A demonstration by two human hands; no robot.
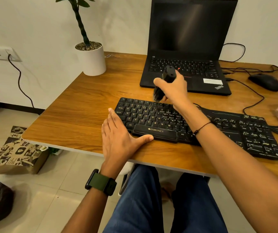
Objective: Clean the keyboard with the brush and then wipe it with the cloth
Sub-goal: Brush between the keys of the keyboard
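Head view: right hand (173, 88) grips brush (163, 83) over keyboard's (151, 118) twelve o'clock edge, flat left hand (118, 137) steadying at nine o'clock; brushing underway, wiping remains.

Black keyboard (185, 125), brush (164, 81), laptop (190, 47) and mouse (264, 81); wood-grain brown counter (84, 101); white pot (92, 61); green watchband (101, 180).
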